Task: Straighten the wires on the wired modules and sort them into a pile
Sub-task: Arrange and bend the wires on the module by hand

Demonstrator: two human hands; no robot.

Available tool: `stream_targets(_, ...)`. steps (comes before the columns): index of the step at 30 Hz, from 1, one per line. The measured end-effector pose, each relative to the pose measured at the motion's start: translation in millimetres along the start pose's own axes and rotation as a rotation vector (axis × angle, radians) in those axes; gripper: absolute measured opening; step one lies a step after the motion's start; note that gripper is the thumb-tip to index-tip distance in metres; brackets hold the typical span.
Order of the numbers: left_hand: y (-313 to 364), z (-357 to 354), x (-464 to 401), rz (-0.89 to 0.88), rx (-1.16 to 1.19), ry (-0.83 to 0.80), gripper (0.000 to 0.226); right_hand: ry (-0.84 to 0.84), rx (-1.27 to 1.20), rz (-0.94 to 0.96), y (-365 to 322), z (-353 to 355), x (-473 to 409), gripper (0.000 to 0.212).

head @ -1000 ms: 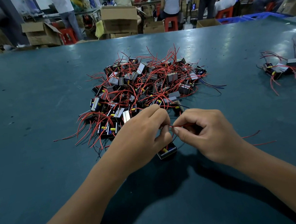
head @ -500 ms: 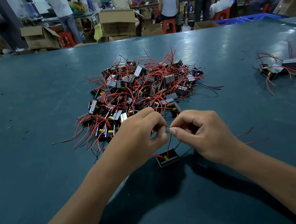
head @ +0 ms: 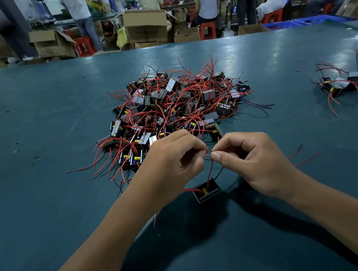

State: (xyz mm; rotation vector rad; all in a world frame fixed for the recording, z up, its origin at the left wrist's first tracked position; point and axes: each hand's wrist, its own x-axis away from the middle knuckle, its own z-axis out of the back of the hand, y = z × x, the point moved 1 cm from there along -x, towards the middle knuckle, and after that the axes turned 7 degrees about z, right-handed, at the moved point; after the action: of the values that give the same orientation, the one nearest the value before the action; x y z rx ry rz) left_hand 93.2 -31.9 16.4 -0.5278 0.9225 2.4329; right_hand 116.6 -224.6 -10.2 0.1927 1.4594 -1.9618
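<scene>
Modules lie in three places on the teal table (head: 46,123): one big heap (head: 171,106) at the centre, too tangled in red wires to count, a small pile (head: 342,83) of about three at the far right, and a single module (head: 206,191) near the person, between the two hands. Both hands hover just above that module with fingers curled tight. The left hand (head: 171,163) pinches a red wire (head: 210,171) between thumb and forefinger; the right hand (head: 254,161) pinches the same wire just beside it, fingertips nearly touching. That wire runs down to the module, which also trails a black wire (head: 220,173). Two loose red wire ends (head: 307,159) stick out right of the right wrist.
</scene>
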Motion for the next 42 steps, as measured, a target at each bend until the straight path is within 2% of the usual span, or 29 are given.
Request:
stream_targets(5,-1.0,-1.2,2.6,0.149,0.151,-0.019,0.009,0.027,-0.036,0.004,-1.2,-1.8,1.2,0.008)
stream_targets(9,-9.6,-3.6,1.8,0.339,0.376,-0.08,0.014,-0.015,-0.003,-0.01,-2.2,-0.5,-0.5,0.009)
stream_targets(11,-12.4,-9.2,3.2,0.378,0.385,-0.077,0.017,-0.039,0.012,-0.009,-3.2,2.5,-0.9,0.011)
stream_targets(15,-12.1,-13.7,7.3,0.313,0.187,-0.105,0.019,-0.061,-0.105,-0.082,-2.3,13.4,-2.7,0.018)
stream_targets(18,-10.3,-11.1,5.8,0.302,0.173,-0.094,0.021,-0.085,-0.125,-0.116,-1.8,20.8,-5.1,0.018)
stream_targets(21,-5.6,-14.6,6.6,0.335,0.219,-0.158,0.033,-0.053,-0.138,-0.139,-1.9,27.4,-7.2,0.018)
stream_targets(26,-3.3,-26.6,11.4,0.325,0.214,-0.222,0.038,-0.089,0.071,-0.164,4.1,38.6,-9.0,0.006)
stream_targets(31,1.1,-25.2,10.7,0.243,0.161,-0.177,0.037,-0.098,0.3,-0.071,5.0,44.2,-9.0,0.012)
stream_targets(34,2.4,-24.1,10.4,0.218,0.161,-0.176,0.036,-0.023,0.32,-0.053,1.6,46.3,-9.7,0.014)
stream_targets(37,2.3,-26.8,10.5,0.181,0.157,-0.257,0.015,0.042,0.343,-0.054,1.9,49.2,-10.8,0.013)
stream_targets(42,5.4,-32.2,12.0,0.107,0.076,-0.397,0.03,0.013,0.231,-0.196,7.4,48.4,-10.7,0.019)
